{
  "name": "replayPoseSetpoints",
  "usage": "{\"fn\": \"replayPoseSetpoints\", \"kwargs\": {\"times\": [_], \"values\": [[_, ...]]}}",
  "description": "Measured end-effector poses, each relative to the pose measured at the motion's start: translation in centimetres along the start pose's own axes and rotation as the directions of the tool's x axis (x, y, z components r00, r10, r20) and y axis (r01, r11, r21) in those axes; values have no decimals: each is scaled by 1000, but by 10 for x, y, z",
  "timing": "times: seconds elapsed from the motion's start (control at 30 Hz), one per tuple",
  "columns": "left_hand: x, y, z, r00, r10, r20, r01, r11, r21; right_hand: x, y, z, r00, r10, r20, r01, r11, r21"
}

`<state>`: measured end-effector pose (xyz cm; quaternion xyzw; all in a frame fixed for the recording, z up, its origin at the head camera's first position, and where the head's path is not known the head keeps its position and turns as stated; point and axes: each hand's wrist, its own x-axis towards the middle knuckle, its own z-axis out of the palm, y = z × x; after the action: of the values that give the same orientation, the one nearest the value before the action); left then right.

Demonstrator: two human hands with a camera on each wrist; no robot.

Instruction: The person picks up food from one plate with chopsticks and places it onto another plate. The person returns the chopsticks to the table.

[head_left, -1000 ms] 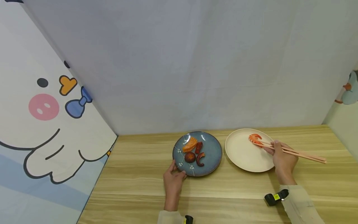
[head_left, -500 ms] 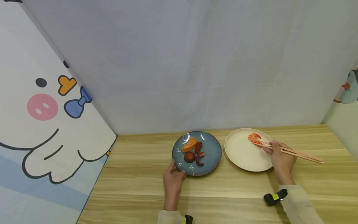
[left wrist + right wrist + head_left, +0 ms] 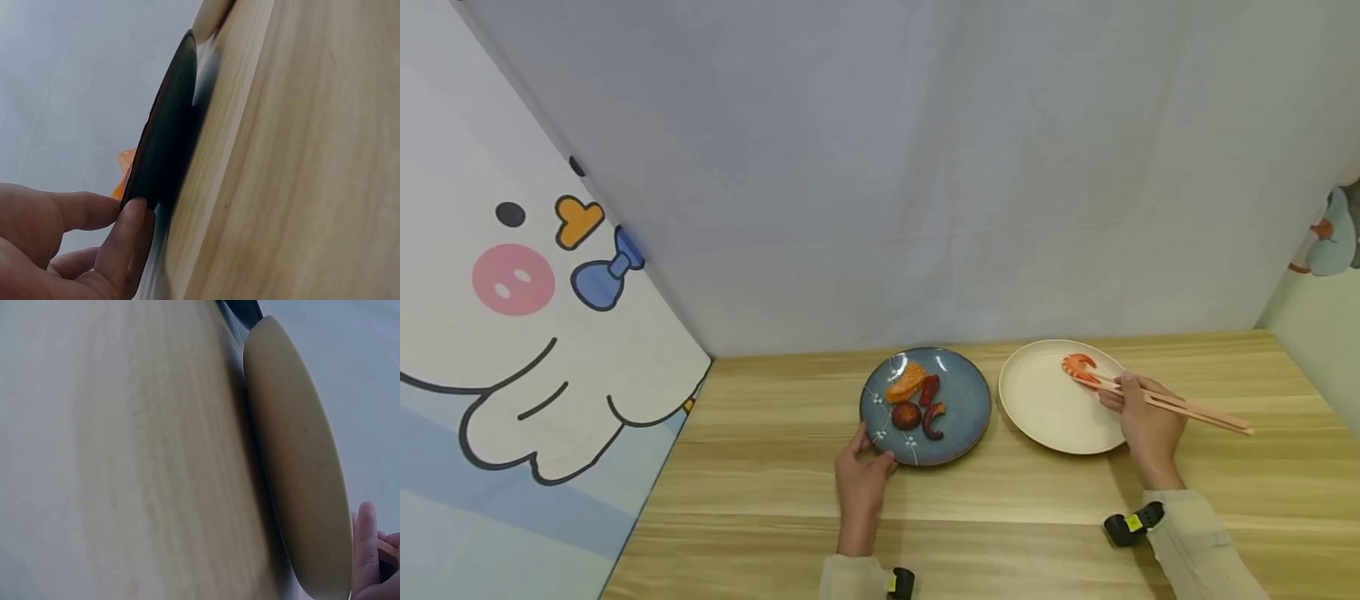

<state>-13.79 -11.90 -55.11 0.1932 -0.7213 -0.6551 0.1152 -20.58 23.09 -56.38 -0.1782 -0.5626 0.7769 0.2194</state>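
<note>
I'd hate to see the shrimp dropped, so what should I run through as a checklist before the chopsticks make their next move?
1. Chopsticks in hand: ok; the right hand holds them.
2. Tips at the shrimp: ok; they meet its lower part in the head view.
3. Shrimp firmly pinched, not just touched: cannot tell.
4. Shrimp lifted clear of the cream plate: cannot tell; it shows over the plate's far part, any gap unclear.
5. Blue plate steadied: ok; the left hand pinches its rim.
6. Bare room on the blue plate: ok, on its right side.
</note>
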Motion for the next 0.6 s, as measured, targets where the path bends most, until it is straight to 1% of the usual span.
{"fn": "replayPoseSetpoints", "kwargs": {"times": [0.23,0.43,0.53,0.6], "values": [[-2,3,-1,1000,4,10,-3,1000,-17,-1,-4,-1,1000,12,13,-11,996,-88],[-4,5,-1,1000,1,17,-1,1000,-7,-1,-7,-3,999,30,22,-29,996,-80],[-4,6,-1,1000,1,15,-1,1000,-6,-1,-7,-3,1000,17,27,-14,995,-99],[-5,6,-1,1000,-3,10,3,1000,-10,-1,-6,-3,1000,10,25,-8,995,-95]]}}
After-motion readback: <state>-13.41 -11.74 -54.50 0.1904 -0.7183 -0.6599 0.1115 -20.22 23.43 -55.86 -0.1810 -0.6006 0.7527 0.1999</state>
